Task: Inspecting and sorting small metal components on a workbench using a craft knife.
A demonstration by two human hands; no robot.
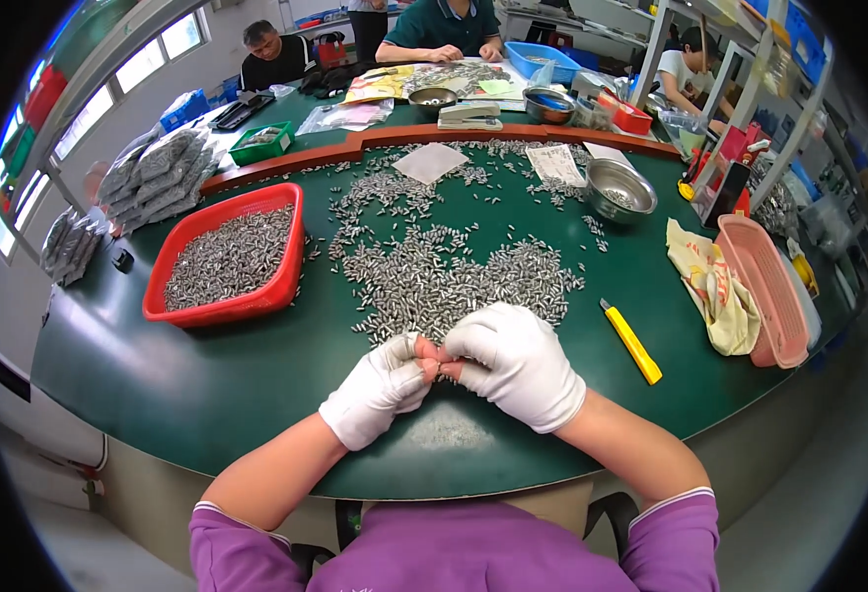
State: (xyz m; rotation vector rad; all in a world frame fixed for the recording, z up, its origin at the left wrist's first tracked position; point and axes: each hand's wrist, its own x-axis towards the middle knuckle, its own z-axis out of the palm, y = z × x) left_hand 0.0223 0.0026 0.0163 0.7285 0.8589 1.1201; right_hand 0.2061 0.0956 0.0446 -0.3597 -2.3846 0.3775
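Observation:
My left hand (380, 388) and my right hand (515, 363), both in white gloves with bare fingertips, meet over the near edge of a pile of small silvery metal parts (434, 276). The fingers of each are pinched together, tip against tip. Whatever lies between them is too small or too hidden to name. The pile spreads over the green table (286, 414) just beyond my hands. Left of it stands a red plastic basket (294, 237) full of the same kind of small parts. A yellow utility knife (631, 343) lies to the right of my right hand.
A steel bowl (619, 189) and paper slips (430, 163) sit behind the pile. At right are a pink basket (764, 286) and a crumpled cream bag (715, 291). Filled plastic bags (158, 173) are stacked far left. Beyond a wooden ledge (355, 146), other people work.

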